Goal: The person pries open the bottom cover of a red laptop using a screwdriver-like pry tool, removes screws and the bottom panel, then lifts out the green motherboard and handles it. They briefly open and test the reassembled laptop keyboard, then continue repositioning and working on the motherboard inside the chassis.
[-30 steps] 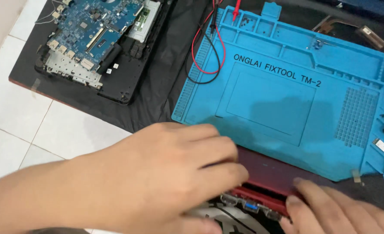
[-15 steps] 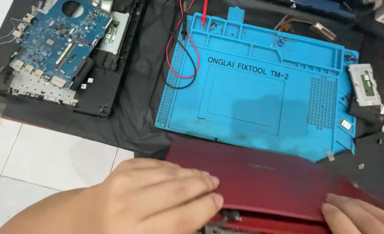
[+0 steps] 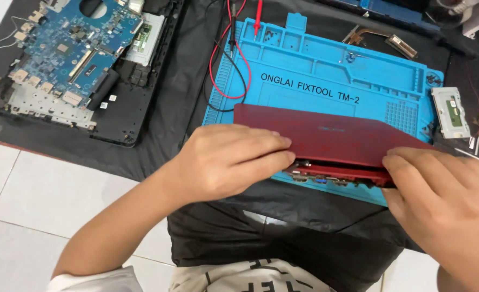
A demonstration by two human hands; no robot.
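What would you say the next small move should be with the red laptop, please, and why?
Probably lower the red laptop flat onto the blue mat. The left hand and right hand each have a grip on its near edge, its far edge lies over the mat, and the near side with the ports looks raised.

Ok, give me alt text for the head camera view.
Two hands, left hand and right hand, grip a red laptop over a blue repair mat. An opened laptop with a blue circuit board lies at upper left.
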